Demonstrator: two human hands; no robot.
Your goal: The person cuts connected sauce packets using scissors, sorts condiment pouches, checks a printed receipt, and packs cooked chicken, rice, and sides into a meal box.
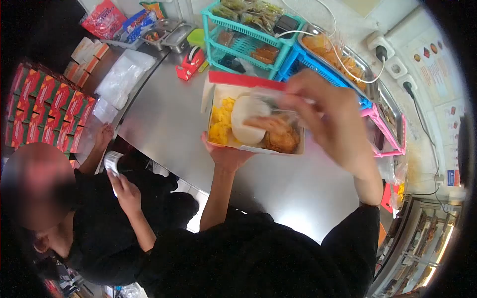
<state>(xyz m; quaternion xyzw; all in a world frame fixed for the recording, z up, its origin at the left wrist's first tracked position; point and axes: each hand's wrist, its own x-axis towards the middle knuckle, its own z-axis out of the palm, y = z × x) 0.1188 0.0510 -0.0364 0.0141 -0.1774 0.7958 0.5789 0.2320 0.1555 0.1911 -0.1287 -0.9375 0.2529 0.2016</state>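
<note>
My left hand [229, 155] supports an open cardboard meal box [204, 107] from below, its fingers wrapped around the near edge. Inside are yellow scrambled egg [221, 121], a white mound of rice [244, 121] and a browned piece of fried chicken [283, 139]. The box's lid [243, 79], red along its edge, is raised at the far side. Over the box's right part, my right hand [328, 116] is closed in a pinch on a clear plastic packet [263, 102]. Motion blurs the packet, so its contents cannot be made out.
A teal rack [243, 47] with bagged food stands behind the box, beside a blue basket [308, 67] and a metal tray of chips [343, 54]. A red tape dispenser [190, 64] sits on the steel counter [164, 114]. Left, a co-worker's hand [128, 196] holds a label roll near stacked boxes [49, 109].
</note>
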